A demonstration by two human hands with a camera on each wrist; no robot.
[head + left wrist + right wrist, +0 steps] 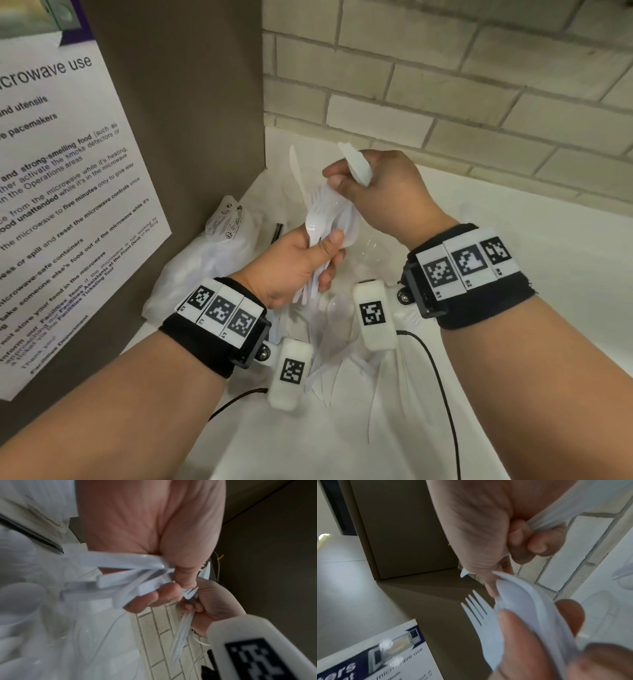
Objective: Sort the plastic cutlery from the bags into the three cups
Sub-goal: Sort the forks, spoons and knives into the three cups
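Observation:
My left hand (325, 253) grips a bundle of white plastic cutlery (322, 219) by the handles, with fork tines pointing up. In the left wrist view the handles (126, 574) fan out below the palm. My right hand (339, 181) hovers just above, its curled fingers holding white spoons (358, 166), while thumb and forefinger pinch the top of the bundle. A fork (479, 616) from the bundle shows in the right wrist view. One white knife (295, 168) stands upright behind the hands. A clear cup (373, 253) sits under my right wrist. Loose cutlery (335, 339) lies on the counter.
A crumpled plastic bag (212, 260) lies left of the hands against a brown cabinet side (191, 102) with a microwave notice (68, 205). A brick wall (479, 85) closes the back. The white counter (548, 274) extends right. Black cables (442, 394) hang from the wristbands.

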